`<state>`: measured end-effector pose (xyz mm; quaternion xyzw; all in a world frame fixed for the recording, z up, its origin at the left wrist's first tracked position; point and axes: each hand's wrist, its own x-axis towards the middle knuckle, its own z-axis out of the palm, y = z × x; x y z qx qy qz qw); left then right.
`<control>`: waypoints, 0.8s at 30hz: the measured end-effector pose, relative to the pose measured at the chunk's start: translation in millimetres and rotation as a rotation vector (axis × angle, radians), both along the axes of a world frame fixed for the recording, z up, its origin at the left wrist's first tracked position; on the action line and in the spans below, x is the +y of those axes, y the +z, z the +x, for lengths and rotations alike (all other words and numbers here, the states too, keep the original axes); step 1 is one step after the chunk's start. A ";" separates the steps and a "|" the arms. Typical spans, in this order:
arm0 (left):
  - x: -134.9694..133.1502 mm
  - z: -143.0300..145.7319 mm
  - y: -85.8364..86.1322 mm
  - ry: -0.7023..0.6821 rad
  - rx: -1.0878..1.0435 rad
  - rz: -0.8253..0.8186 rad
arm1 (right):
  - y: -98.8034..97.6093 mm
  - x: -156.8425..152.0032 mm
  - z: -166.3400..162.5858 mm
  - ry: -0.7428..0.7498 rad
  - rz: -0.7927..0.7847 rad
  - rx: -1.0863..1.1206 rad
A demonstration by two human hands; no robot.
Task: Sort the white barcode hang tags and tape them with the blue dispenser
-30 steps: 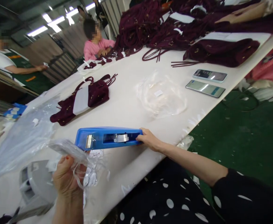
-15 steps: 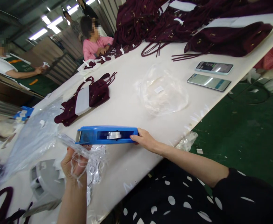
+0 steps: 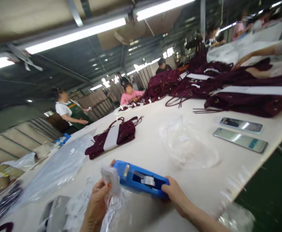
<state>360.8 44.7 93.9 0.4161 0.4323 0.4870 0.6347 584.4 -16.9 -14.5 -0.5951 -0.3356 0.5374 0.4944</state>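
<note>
The left hand [image 3: 98, 201] pinches a bundle of white tags [image 3: 110, 178], print too blurred to read, against the tip of the blue tape dispenser [image 3: 141, 180] near the white table [image 3: 155, 151] edge; the right hand [image 3: 177, 196] clasps its rear end.

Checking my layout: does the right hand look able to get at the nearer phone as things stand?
Probably, but not freely: the right hand grips the blue tape dispenser; only bare table lies between it and the nearer phone.
</note>
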 end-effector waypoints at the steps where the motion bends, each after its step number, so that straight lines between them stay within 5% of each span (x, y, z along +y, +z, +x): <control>1: 0.1 5.4 2.7 -0.090 -0.010 0.019 | -5.9 1.4 0.6 -0.002 -0.010 0.069; 6: 3.2 22.8 11.5 -0.352 -0.115 0.114 | -27.3 3.6 4.0 0.013 0.054 0.217; 16: 7.0 58.4 13.9 -0.340 -0.273 0.121 | -41.0 5.0 7.6 -0.021 0.050 0.196; 20: 2.1 64.9 15.9 -0.277 -0.309 0.152 | -31.2 2.6 5.0 -0.039 0.026 0.190; 24: -12.8 81.7 43.4 -0.225 -0.339 0.211 | -6.9 -3.0 23.1 -0.044 -0.011 0.230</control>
